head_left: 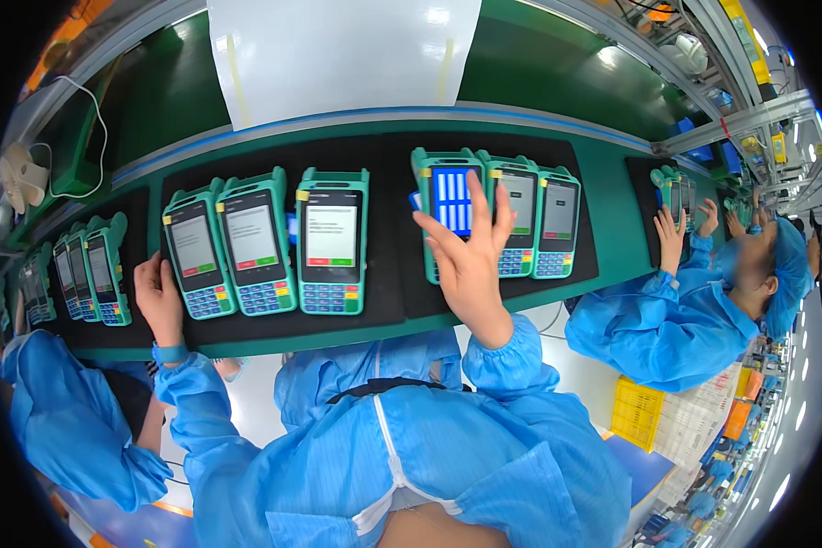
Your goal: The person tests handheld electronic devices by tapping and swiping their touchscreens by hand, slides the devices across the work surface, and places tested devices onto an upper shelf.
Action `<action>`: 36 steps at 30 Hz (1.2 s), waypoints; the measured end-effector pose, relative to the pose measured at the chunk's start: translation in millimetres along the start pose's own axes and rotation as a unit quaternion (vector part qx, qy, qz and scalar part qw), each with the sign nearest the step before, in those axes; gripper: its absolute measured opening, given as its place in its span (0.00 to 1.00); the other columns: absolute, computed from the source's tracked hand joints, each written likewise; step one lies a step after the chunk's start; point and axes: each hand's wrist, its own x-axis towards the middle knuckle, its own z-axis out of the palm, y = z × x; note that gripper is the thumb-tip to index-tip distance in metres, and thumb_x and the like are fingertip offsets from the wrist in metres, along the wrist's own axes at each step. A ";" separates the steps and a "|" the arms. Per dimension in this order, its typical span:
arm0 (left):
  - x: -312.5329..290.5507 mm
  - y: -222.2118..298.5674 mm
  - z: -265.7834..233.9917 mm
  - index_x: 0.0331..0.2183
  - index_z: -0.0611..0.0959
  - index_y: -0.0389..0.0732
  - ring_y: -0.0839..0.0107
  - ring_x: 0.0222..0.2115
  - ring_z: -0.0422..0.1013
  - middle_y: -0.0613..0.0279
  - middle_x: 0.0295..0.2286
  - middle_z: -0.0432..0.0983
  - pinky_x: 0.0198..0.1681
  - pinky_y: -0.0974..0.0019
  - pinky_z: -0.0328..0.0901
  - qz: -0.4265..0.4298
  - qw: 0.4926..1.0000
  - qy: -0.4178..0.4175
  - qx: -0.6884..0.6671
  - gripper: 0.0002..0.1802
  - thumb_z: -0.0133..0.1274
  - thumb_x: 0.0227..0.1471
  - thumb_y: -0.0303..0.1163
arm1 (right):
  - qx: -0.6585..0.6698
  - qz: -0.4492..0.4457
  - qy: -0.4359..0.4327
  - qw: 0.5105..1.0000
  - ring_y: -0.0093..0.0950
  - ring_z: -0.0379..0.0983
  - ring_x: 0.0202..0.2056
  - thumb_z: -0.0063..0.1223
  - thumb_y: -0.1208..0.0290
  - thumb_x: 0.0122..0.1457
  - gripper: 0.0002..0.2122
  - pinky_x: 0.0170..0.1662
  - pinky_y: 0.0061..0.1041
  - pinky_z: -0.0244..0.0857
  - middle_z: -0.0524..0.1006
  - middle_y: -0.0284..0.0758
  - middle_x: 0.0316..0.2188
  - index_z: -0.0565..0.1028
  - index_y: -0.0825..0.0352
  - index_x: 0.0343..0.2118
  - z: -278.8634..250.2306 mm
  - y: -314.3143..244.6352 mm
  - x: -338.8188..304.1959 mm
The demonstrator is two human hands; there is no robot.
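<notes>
My right hand (470, 260) reaches over a green handheld payment terminal (433, 267) on the right black mat, its fingers spread and holding nothing. One fingertip is at this terminal's screen, which shows blue and white blocks; my hand hides most of its keypad. Two more terminals (515, 263) (553, 263) stand close on its right. My left hand (160, 297) rests beside the lower left edge of another payment terminal (212, 303), fingers loosely bent and apart, with no object visible in them. Next to that are a second terminal (268, 298) and a third terminal (333, 297), both with pale lit screens.
The green bench (338, 343) carries black mats (384, 274). A white sheet (338, 55) hangs at the back. More terminals (107, 283) lie far left. Co-workers in blue sit on both sides; one person's hand (671, 239) is at terminals on the right. A yellow crate (637, 413) stands lower right.
</notes>
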 end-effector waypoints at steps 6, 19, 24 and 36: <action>-37.1 68.2 39.2 0.47 0.79 0.29 0.68 0.36 0.70 0.56 0.36 0.69 0.38 0.70 0.65 0.013 0.999 -0.016 -0.042 0.16 0.51 0.57 0.24 | 0.061 0.010 0.056 0.997 0.52 0.49 0.65 0.53 0.78 0.57 0.14 0.65 0.46 0.45 0.59 0.46 0.64 0.80 0.59 0.46 -18.3 32.8 -18.5; -71.1 165.2 59.1 0.51 0.76 0.29 0.59 0.42 0.69 0.48 0.45 0.68 0.48 0.64 0.63 0.118 0.992 -0.041 0.036 0.22 0.42 0.64 0.36 | 0.611 0.275 0.051 0.741 0.27 0.70 0.53 0.38 0.66 0.70 0.21 0.56 0.25 0.64 0.72 0.41 0.54 0.63 0.74 0.61 3.8 54.3 -4.1; -75.8 192.9 63.5 0.56 0.69 0.27 0.58 0.55 0.65 0.44 0.54 0.67 0.57 0.62 0.59 0.036 0.958 -0.132 -0.253 0.25 0.36 0.67 0.36 | 0.638 0.285 0.039 0.715 0.27 0.70 0.54 0.37 0.70 0.70 0.20 0.57 0.26 0.64 0.72 0.42 0.54 0.63 0.74 0.61 13.4 48.1 -1.1; -97.3 226.7 61.6 0.53 0.73 0.31 0.50 0.57 0.57 0.44 0.57 0.61 0.58 0.56 0.55 0.122 0.992 -0.024 -0.030 0.21 0.47 0.58 0.28 | 0.587 0.224 0.061 0.775 0.33 0.63 0.60 0.40 0.77 0.65 0.20 0.63 0.30 0.57 0.66 0.42 0.60 0.65 0.72 0.61 8.5 45.1 -16.1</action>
